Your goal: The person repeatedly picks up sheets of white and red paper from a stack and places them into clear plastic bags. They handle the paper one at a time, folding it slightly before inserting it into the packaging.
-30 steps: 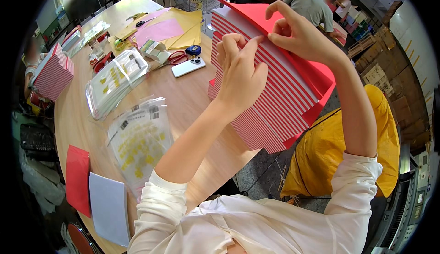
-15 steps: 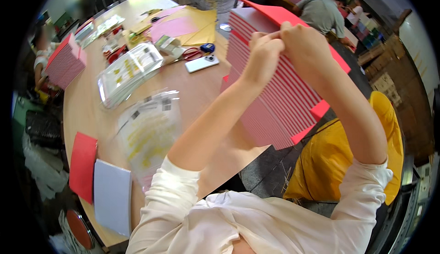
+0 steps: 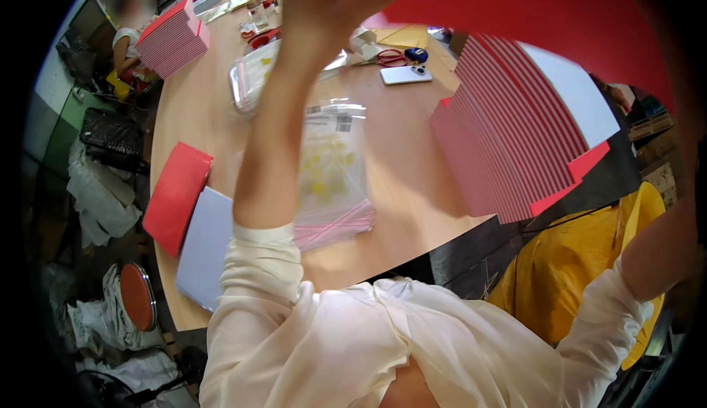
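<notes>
A big red cover sheet fills the upper right, raised close above a tall stack of red-and-white layered booklets. White paper shows on top of that stack. My left hand is at the top edge, blurred, its thumb stretched toward the red sheet and apart from the fingers, which are partly cut off. The thumb overlaps the sheet's left edge; no grip on it is visible. My right forearm rises along the dark right rim, and the hand itself does not show.
Clear plastic bags lie mid-table, near a white phone, red scissors and a blue tape measure. A red pad and white pad sit at the left edge. Another person sits beyond a second stack.
My hands, together over the stack before, have moved apart, the left one leftward and up. The red cover has come up off the stack, baring white paper. The view has shifted left.
</notes>
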`<state>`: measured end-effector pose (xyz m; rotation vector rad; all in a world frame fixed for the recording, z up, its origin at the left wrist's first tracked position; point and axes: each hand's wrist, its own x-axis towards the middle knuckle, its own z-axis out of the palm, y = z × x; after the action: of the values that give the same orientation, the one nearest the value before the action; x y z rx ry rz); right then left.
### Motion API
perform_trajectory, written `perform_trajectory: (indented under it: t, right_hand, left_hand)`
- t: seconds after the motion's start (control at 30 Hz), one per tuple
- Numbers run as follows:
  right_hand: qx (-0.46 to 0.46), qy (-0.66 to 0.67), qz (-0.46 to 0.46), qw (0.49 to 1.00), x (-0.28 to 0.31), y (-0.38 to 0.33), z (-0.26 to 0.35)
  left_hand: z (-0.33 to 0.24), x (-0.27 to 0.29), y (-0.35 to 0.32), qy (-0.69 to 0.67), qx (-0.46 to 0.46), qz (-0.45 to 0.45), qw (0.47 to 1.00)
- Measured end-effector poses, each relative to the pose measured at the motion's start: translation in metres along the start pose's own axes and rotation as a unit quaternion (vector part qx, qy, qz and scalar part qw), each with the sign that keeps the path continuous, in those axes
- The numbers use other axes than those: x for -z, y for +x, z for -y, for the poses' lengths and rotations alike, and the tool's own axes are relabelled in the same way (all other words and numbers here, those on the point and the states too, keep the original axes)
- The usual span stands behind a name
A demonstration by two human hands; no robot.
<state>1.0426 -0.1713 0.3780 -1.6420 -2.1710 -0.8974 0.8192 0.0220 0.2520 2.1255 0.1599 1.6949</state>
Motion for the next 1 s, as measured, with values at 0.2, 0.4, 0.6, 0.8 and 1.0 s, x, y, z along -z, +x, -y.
perform_trajectory:
  t: [0.2,0.4,0.6,0.8,1.0]
  right_hand:
    - [0.141,0.268,0.149,0.941,-0.061,-0.004,0.106]
    - [0.184,0.429,0.187,0.865,-0.214,-0.036,0.16]
    - [0.189,0.434,0.202,0.857,-0.267,-0.039,0.188]
    - [0.085,0.435,0.252,0.86,-0.256,-0.04,0.164]
    - [-0.247,0.767,0.162,0.57,-0.308,-0.11,0.121]
  left_hand:
    - [-0.029,0.101,-0.167,0.031,0.274,-0.095,0.957]
    - [-0.038,0.107,-0.277,0.053,0.568,-0.051,0.82]
    - [-0.02,0.1,-0.34,-0.054,0.47,-0.156,0.867]
    - [0.0,0.094,-0.358,0.034,0.488,-0.188,0.851]
    - [0.003,0.095,-0.349,0.051,0.515,-0.192,0.834]
